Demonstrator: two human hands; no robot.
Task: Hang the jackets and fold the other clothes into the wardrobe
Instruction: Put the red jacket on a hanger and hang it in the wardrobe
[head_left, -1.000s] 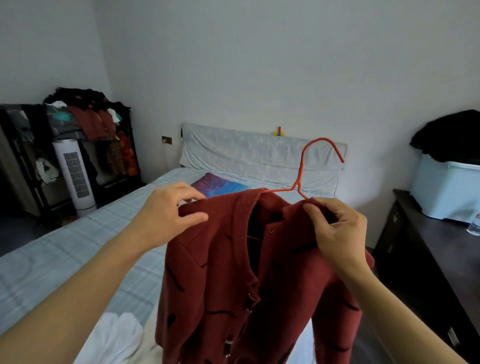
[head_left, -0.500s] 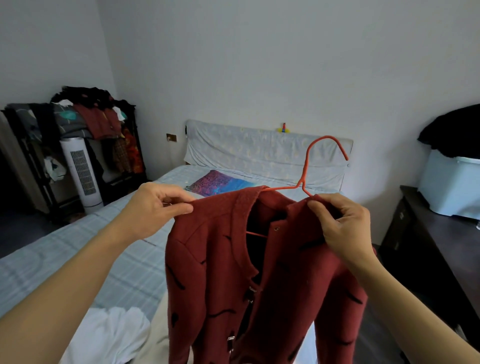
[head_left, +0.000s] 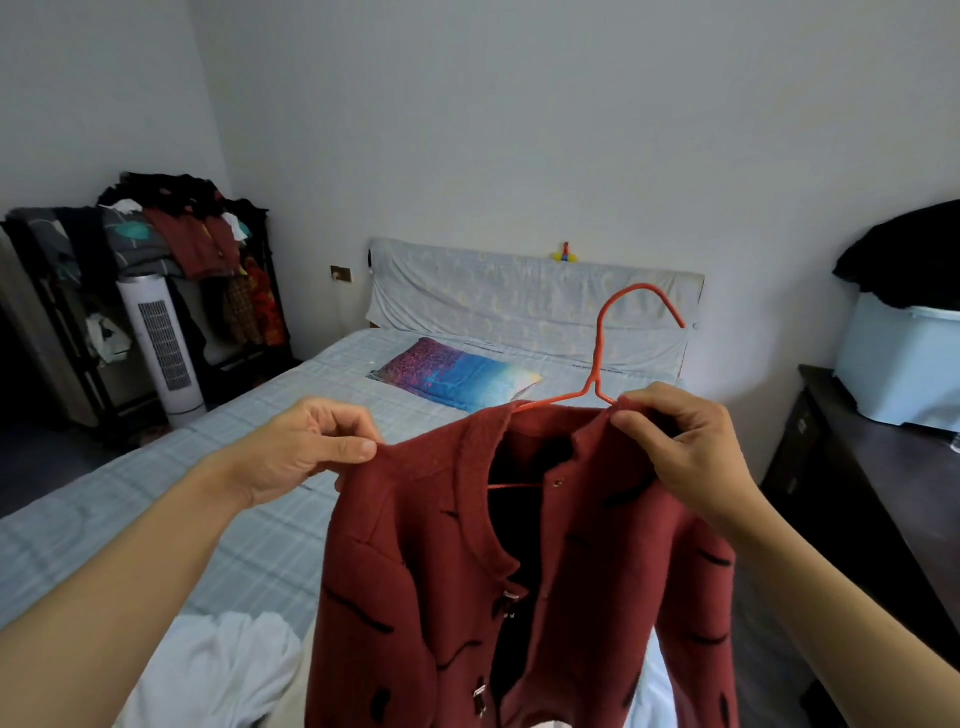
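- Bedroom walls of pale grey are seen behind a bed (head_left: 130, 509) covered with a checked sheet.
- Nearest the camera, white clothes (head_left: 218, 670) are heaped on the bed's near end.
- A red jacket (head_left: 519, 582) with black marks is held up over the bed on an orange hanger (head_left: 597, 343), whose hook rises above the collar.
- The jacket's shoulder edge is pinched between thumb and curled fingers of the left hand (head_left: 296, 452).
- The other shoulder, by the hanger's neck, is gripped by the right hand (head_left: 685, 452).
- Farther off, a colourful pillow (head_left: 452, 374) lies near the headboard.
- A clothes-laden rack (head_left: 171, 249) and white tower fan (head_left: 161, 343) are seen far left.
- A pale bin (head_left: 904, 364) is seen on a dark dresser, right.
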